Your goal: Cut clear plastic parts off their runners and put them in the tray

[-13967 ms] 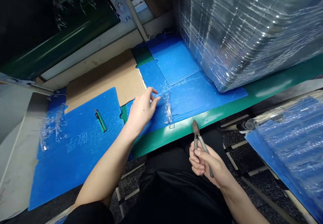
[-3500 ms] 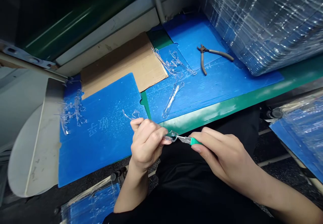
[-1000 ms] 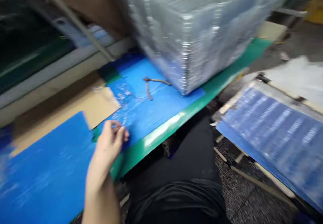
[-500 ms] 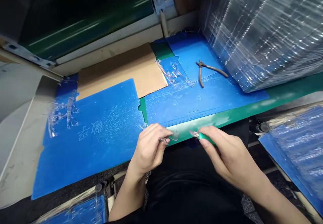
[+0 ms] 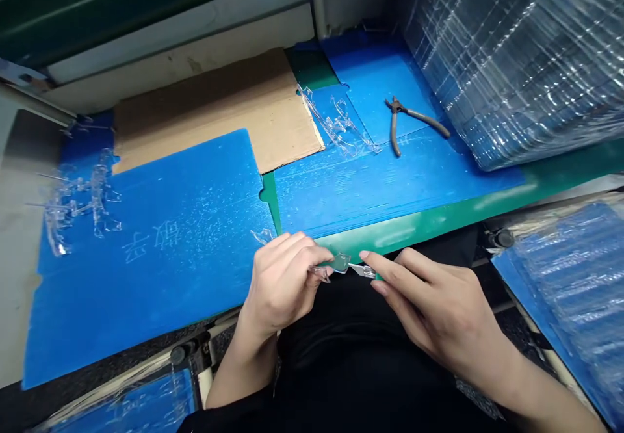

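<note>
My left hand (image 5: 283, 280) is closed around a small clear plastic part (image 5: 341, 262), whose transparent tip sticks out past the thumb and forefinger. In my right hand (image 5: 433, 296) is a utility knife (image 5: 365, 270) with a green body, mostly covered by the fingers. Its short blade points left, and the tip is at or very close to the edge of the clear part; I cannot tell whether they touch. Another bit of clear plastic (image 5: 263, 235) lies on the blue sheet (image 5: 195, 277) just behind my left hand.
Nippers (image 5: 397, 111) lie spread on blue sheeting at the back right. Clear plastic scraps sit in piles at the left (image 5: 82, 205) and centre (image 5: 341, 124), beside a cardboard piece (image 5: 219, 108). A tall stack of clear trays (image 5: 526, 75) stands at the right.
My right hand has moved left, bringing the knife blade up to the clear part, and its forefinger now reaches forward over the blade. My left hand keeps its grip. The camera view has shifted slightly.
</note>
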Motion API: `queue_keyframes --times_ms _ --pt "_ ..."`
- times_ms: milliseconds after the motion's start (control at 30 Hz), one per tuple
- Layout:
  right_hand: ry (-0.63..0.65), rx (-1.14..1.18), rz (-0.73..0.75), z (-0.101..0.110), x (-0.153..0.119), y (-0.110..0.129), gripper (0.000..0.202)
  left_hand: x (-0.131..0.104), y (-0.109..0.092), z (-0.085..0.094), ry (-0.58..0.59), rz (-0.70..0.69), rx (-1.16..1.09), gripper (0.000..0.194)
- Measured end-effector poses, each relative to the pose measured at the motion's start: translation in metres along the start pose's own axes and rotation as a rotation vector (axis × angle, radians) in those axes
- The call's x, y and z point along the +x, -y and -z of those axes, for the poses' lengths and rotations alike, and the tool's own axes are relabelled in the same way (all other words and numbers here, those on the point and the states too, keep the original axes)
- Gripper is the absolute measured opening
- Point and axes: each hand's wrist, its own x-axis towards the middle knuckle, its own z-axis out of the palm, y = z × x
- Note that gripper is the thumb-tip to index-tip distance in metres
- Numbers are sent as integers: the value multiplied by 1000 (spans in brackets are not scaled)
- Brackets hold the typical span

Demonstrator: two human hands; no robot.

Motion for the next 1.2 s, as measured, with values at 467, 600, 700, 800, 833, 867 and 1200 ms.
queue_keyframes --times_ms 467,600,700,800,833,867,1200 --pt "-4 -26 -138 -1 7 -14 28 2 -19 -2 -6 36 -42 19" --pt "-24 145 -142 -2 11 -17 32 4 -34 -13 39 152 -496 28" --pt "-11 248 -85 1 7 -10 38 2 -36 -26 49 267 -828 43" --pt "13 260 0 5 2 -3 38 -1 -34 -37 29 325 -871 48" --pt "14 251 25 6 0 -2 38 0 -33 -39 27 322 -864 48" --pt "11 243 44 7 -1 -1 40 0 -33 -40 30 309 -859 49" --pt "30 286 80 16 -10 -1 46 6 -35 -42 56 226 -885 46"
